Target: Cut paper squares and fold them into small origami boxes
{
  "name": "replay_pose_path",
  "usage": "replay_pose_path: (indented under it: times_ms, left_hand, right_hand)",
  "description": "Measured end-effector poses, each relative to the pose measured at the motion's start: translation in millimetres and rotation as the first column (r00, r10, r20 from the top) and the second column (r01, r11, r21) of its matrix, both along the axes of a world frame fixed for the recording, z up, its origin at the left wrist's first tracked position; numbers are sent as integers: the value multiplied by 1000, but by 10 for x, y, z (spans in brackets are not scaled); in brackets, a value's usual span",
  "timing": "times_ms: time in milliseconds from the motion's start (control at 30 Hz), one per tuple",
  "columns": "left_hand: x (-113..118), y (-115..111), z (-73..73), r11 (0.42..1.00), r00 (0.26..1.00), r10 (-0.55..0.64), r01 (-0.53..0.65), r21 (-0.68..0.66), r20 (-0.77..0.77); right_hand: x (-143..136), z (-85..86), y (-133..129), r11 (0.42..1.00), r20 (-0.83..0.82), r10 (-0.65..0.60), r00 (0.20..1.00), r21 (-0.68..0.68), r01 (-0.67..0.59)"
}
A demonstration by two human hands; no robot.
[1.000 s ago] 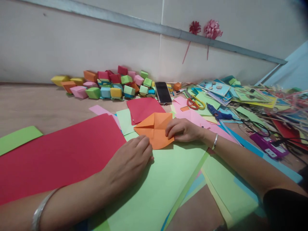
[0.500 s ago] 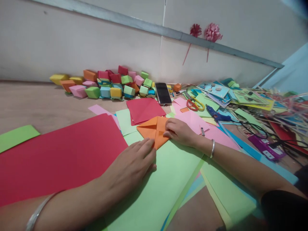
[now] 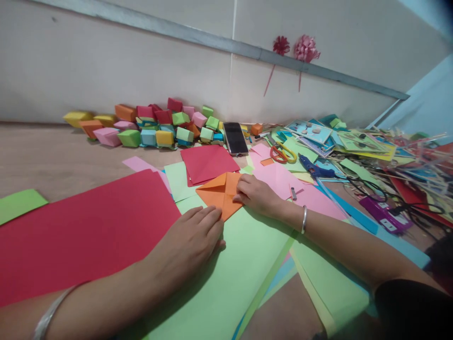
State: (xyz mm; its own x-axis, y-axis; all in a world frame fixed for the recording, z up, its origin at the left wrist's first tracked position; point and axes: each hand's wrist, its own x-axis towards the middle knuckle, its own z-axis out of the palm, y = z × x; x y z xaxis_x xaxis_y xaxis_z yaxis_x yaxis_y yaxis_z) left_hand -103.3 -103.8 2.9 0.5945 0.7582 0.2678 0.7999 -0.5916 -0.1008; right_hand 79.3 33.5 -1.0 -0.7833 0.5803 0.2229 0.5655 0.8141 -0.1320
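A folded piece of orange paper (image 3: pixel 228 204) lies on light green sheets (image 3: pixel 247 255) in front of me, with creased flaps meeting near its middle. My left hand (image 3: pixel 193 243) rests at its lower left edge, fingers stretched out and lying on the paper. Curled fingers of my right hand (image 3: pixel 256 193) grip the right side of the orange paper, and part of that side is hidden under them. A large red sheet (image 3: pixel 81 231) lies left of my left hand. Just behind the orange paper are smaller red squares (image 3: pixel 208 163).
Several folded paper boxes (image 3: pixel 148 125) are piled along the wall beside a phone (image 3: pixel 236 138). To the right lie scissors (image 3: pixel 283 154), a blue glue gun (image 3: pixel 314 166), a purple power strip (image 3: pixel 385 215) with black cables, and stacks of cards (image 3: pixel 364 141). Two paper flowers (image 3: pixel 306 48) hang on the wall.
The whole view has shifted slightly. My right fingers have closed a little further over the orange paper's right flap, which sits flatter. My left hand stays at the lower left edge.
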Motion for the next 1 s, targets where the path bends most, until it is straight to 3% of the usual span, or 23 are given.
replay_pose_path:
  times_ms: [200,333,467,700,867,1000]
  left_hand:
    - [16,-23,42,998,998,38,-36,-56,42]
    - [-9,30,75,986,977,106,-79,-149,184]
    - [-73,131,50,988,947,95,-52,-146,307]
    - [-86,153,37,998,995,-26,31,-48,101]
    - [-72,166,54,998,978,-9,22,-63,207]
    - [-73,189,84,995,986,-36,51,-85,165]
  right_hand:
    - [-9,7,-8,1000,45,-6,999,-2,6]
    - [-28,23,-13,1000,91,-24,996,-5,25]
    - [-41,43,-13,999,118,-37,992,-21,39]
    - [-38,67,-25,999,114,-22,993,-23,24]
    - [-39,69,-26,1000,127,-15,992,-18,17]
    - [-30,72,-44,999,112,-40,993,-13,42]
